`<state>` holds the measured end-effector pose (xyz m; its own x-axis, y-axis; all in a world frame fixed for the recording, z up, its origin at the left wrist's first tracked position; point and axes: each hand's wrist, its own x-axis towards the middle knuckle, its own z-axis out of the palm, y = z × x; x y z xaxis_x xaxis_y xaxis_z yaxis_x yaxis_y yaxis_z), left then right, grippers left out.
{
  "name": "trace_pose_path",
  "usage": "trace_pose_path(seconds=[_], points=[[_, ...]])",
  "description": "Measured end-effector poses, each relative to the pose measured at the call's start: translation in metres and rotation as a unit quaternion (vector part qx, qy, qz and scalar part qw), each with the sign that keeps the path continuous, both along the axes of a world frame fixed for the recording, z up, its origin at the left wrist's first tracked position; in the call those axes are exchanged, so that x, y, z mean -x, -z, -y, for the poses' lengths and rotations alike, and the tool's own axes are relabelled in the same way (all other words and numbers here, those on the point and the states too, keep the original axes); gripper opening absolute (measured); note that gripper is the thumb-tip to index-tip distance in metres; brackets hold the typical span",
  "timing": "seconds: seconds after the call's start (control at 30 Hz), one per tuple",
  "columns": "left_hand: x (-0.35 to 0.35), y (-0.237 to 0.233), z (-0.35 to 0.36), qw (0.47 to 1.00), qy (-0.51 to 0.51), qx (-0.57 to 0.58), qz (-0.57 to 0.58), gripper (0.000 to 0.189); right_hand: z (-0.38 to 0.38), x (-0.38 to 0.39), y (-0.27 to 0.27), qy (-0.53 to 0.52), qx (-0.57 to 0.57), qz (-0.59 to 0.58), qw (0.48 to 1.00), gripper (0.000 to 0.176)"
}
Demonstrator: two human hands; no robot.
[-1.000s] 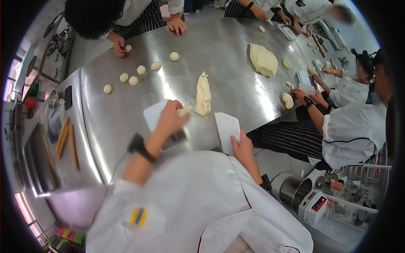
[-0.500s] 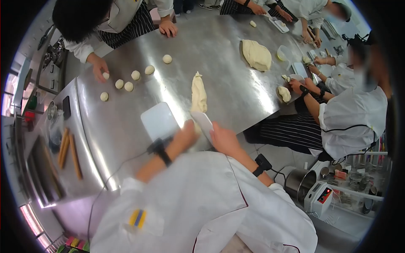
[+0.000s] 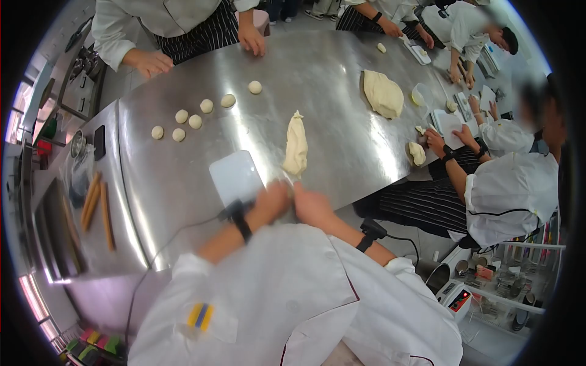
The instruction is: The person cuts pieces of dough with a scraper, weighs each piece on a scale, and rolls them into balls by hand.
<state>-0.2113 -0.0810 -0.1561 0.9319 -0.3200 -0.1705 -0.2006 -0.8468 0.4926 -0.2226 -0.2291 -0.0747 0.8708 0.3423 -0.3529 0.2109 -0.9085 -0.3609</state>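
Observation:
My left hand (image 3: 272, 202), blurred by motion, is closed at the near edge of the steel table, next to the white scale-like plate (image 3: 235, 177). Whatever its fingers hold is hidden. Close beside it, almost touching, my right hand (image 3: 312, 205) is closed too. The white dough scraper that showed in it earlier is barely visible now, perhaps edge-on between the hands, where a thin pale edge shows. Just beyond both hands lies a long strip of pale dough (image 3: 296, 145), pointing away from me. Several round dough balls (image 3: 195, 122) sit farther left.
A large dough slab (image 3: 383, 94) and a smaller dough piece (image 3: 417, 154) lie to the right, near co-workers' hands. Wooden rolling pins (image 3: 91, 201) and a dark phone (image 3: 99, 143) rest at left. Another person stands across the steel table (image 3: 342, 67). A cable trails from my left wrist.
My hands have come together, and the scraper's broad face no longer shows. The person opposite has let go of a dough ball and drawn that hand back. The view has shifted slightly.

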Motion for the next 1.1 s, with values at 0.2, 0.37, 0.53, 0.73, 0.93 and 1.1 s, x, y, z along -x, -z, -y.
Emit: trace_pose_path(seconds=[0.2,0.37,0.53,0.73,0.93,1.1], points=[[-0.017,-0.030,0.003,0.992,0.040,-0.028,-0.115,0.031,-0.005,-0.007,0.013,-0.001,-0.026,0.044,0.999,0.021],[-0.015,0.015,-0.006,0.984,0.110,0.012,-0.139,0.032,-0.016,-0.023,0.028,-0.021,-0.094,0.074,0.993,0.019],[-0.002,-0.059,-0.027,0.982,-0.066,0.028,-0.175,0.040,-0.028,-0.044,0.037,0.052,-0.116,0.047,0.991,0.019],[-0.011,-0.069,-0.087,0.982,-0.186,0.003,0.008,0.042,0.008,-0.031,0.057,0.126,-0.125,0.050,0.983,0.023],[-0.013,-0.027,-0.151,0.994,-0.046,-0.033,0.089,0.046,0.037,0.002,0.028,0.075,-0.121,-0.035,0.989,0.026],[-0.006,-0.024,-0.153,0.983,-0.041,0.029,0.175,0.039,0.058,0.021,0.019,0.172,-0.202,0.002,0.964,0.031]])
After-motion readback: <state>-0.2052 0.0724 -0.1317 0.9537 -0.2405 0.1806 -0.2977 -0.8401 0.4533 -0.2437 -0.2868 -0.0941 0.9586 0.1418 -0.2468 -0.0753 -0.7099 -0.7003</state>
